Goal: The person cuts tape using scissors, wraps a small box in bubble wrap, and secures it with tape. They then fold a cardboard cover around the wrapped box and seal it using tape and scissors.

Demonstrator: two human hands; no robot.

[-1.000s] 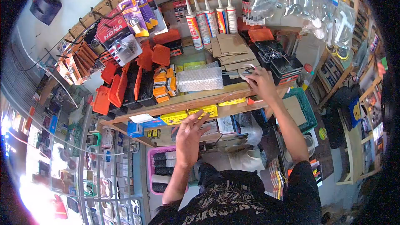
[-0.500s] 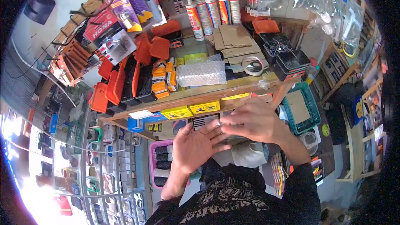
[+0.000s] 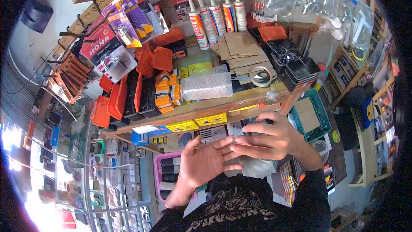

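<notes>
My left hand (image 3: 202, 162) is held palm up with its fingers stretched out, and nothing lies on the palm. From the right comes my right hand (image 3: 271, 139), its fingers apart and slightly bent, with the tips by the left fingertips. Whether the fingertips touch I cannot tell. Both hands are in front of the wooden shelf (image 3: 214, 112). Just above them, under the shelf's edge, are yellow boxes (image 3: 211, 120). A pink basket (image 3: 158, 172) holding dark and pale rolls is below and left of my left hand.
Bubble wrap (image 3: 207, 87), flattened cardboard (image 3: 240, 45), a tape roll (image 3: 260, 76), sealant tubes (image 3: 198, 30), small orange boxes (image 3: 163, 88) and open orange-lidded cases (image 3: 116, 101) crowd the shelf. A green basket (image 3: 327, 122) stands right. Glass shelving (image 3: 88, 167) lines the left.
The view has tilted, so the shelf and its goods appear slightly lower. My right hand has come down a little and its fingers have spread; the left palm stays turned up.
</notes>
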